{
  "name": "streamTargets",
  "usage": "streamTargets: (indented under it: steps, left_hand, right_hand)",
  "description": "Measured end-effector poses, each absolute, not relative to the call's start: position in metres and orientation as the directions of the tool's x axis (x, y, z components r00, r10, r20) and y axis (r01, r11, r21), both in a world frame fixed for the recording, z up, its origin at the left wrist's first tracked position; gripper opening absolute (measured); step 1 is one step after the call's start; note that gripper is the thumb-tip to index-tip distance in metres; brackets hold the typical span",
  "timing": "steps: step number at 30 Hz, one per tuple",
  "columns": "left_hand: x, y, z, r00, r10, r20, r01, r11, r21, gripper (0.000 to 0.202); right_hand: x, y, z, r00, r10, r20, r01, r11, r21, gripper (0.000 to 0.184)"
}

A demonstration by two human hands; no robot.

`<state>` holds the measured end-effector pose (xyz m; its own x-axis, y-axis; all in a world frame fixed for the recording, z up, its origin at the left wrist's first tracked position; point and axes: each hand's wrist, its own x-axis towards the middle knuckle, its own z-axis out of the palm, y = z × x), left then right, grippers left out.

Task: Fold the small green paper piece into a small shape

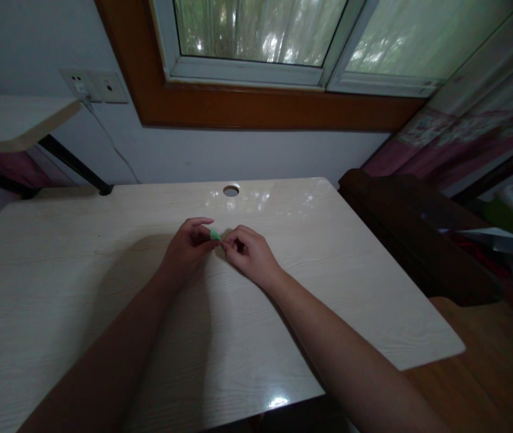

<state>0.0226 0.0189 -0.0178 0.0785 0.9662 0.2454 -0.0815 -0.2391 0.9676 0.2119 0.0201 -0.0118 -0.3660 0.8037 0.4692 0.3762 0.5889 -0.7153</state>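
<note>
Between my two hands is a small light-green piece (215, 234), too small and too covered by fingers to tell its kind. My left hand (188, 245) pinches it between thumb and fingers, with one finger stretched out above. Close against its right side, my right hand (249, 251) is closed, thumb and fingertip pressed together at the piece's lower right end. Both hands are over the far middle of the pale wood-grain table (256, 337), and the fingertips nearly meet. What the right fingertips grip is mostly hidden.
A round cable hole (231, 190) lies near the table's back edge. On the left a raised shelf (21, 120) stands on black legs. A white cable (112, 141) hangs from the wall socket (96, 86). Dark wooden furniture (409, 234) stands beyond the right edge.
</note>
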Motion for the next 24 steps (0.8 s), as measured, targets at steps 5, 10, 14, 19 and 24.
streamTargets:
  steps: [5, 10, 14, 19, 24]
  left_hand:
    - [0.0215, 0.0193, -0.0175, 0.06, 0.973, 0.222, -0.105, -0.215, 0.971, 0.045]
    - [0.0215, 0.0202, -0.0187, 0.054, 0.979, 0.195, -0.096, -0.189, 0.977, 0.043]
    - [0.0225, 0.0195, -0.0156, 0.062, 0.982, 0.18, -0.113, -0.172, 0.979, 0.044]
    - [0.0236, 0.0183, -0.0127, 0.07, 0.981, 0.18, -0.12, -0.171, 0.978, 0.044]
    - [0.0238, 0.0172, -0.0144, 0.082, 0.983, 0.165, -0.107, -0.156, 0.982, 0.042]
  right_hand:
    - [0.2131, 0.0208, -0.0119, -0.373, 0.815, 0.443, 0.379, 0.57, -0.729, 0.007]
    - [0.2139, 0.0222, -0.0123, -0.378, 0.812, 0.445, 0.364, 0.572, -0.735, 0.008]
    - [0.2141, 0.0226, -0.0112, -0.387, 0.795, 0.467, 0.368, 0.598, -0.712, 0.007]
    - [0.2146, 0.0217, -0.0107, -0.39, 0.776, 0.496, 0.387, 0.627, -0.677, 0.005]
    - [0.2154, 0.02, -0.0112, -0.386, 0.763, 0.519, 0.382, 0.644, -0.663, 0.005]
